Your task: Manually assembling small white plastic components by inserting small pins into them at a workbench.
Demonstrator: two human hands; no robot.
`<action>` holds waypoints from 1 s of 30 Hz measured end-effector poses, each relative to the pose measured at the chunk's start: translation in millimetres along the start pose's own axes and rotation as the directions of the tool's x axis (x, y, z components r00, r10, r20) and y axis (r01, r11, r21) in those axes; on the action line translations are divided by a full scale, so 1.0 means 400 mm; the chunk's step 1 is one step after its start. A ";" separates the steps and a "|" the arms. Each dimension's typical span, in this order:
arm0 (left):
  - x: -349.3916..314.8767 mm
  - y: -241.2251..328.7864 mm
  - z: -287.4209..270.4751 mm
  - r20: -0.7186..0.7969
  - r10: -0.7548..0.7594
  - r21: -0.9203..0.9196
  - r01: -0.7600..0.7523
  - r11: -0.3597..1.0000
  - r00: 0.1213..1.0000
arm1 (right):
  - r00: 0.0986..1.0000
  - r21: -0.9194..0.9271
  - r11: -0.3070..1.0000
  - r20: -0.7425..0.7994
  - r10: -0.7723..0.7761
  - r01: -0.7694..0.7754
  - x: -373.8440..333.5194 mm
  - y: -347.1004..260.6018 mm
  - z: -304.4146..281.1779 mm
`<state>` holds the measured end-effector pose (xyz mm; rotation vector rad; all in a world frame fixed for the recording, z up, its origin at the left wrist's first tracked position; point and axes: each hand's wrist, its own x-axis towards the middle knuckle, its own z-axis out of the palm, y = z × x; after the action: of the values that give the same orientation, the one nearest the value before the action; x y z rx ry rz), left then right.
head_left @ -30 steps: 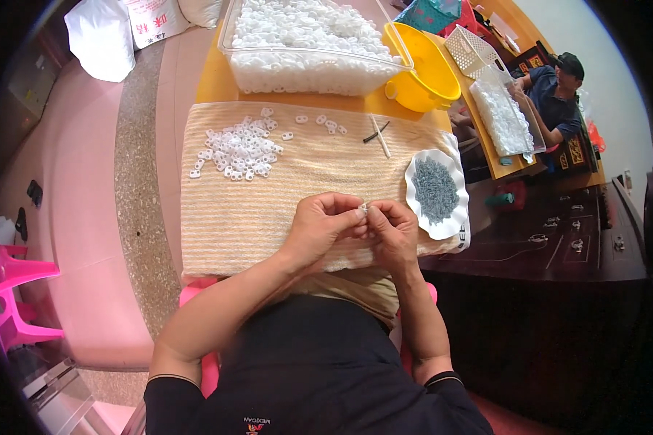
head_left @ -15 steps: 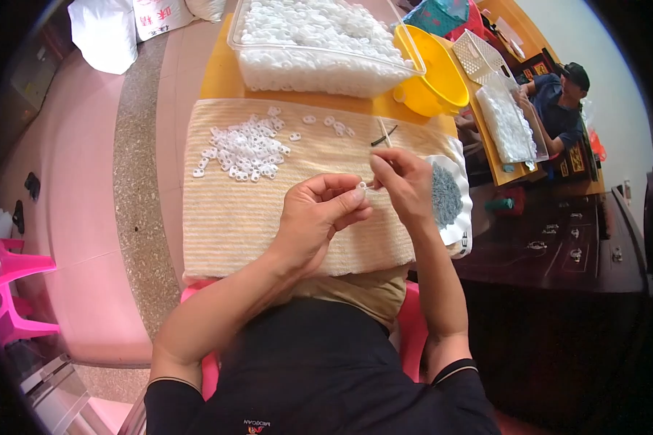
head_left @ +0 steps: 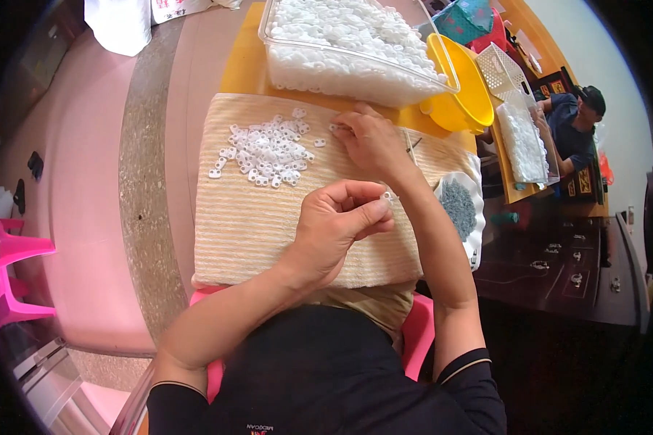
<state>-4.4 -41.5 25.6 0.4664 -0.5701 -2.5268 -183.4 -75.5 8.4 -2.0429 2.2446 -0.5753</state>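
Note:
My left hand (head_left: 345, 221) is raised over the near half of the cloth, thumb and forefinger pinching a small white plastic piece with a hole (head_left: 387, 196). Farther away, my right hand (head_left: 374, 141) is lowered to the cloth with curled fingers. Another small white piece (head_left: 333, 127) shows at its fingertips; whatever else lies under the fingers is hidden. Left of that hand is a loose pile of white two-holed plastic pieces (head_left: 272, 152), with a single piece (head_left: 319, 143) apart from it. The striped beige cloth (head_left: 247, 239) lies under all of these.
Behind the cloth stand a clear bin (head_left: 363, 94) heaped with white pieces and a yellow basin (head_left: 479, 109). At right, a white dish (head_left: 479, 243) bears small grey bits (head_left: 457, 206). A thin stick (head_left: 411, 148) lies nearby. A person (head_left: 569, 119) sits at the far right.
My right hand has moved from beside the left hand's fingertips out to the far part of the cloth. My left hand keeps its pinch. The whole view has shifted slightly.

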 end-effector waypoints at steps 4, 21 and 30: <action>0.002 0.002 -0.001 -0.010 -0.001 0.005 0.001 1.000 1.000 | 0.999 0.004 1.000 0.037 0.013 -0.013 0.003 -0.006 -0.006; 0.006 -0.002 -0.002 -0.087 0.019 0.028 -0.017 0.999 0.996 | 0.985 0.013 0.999 0.169 -0.044 0.043 -0.156 0.022 -0.116; 0.017 -0.008 -0.016 -0.110 0.032 0.032 -0.029 0.999 0.993 | 0.985 0.013 1.000 0.173 0.009 -0.012 -0.151 0.035 -0.090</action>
<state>-8.4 -44.8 17.1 0.6003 -0.5706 -2.4489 -199.3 -7.7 24.9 -1.9890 2.1456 -0.3947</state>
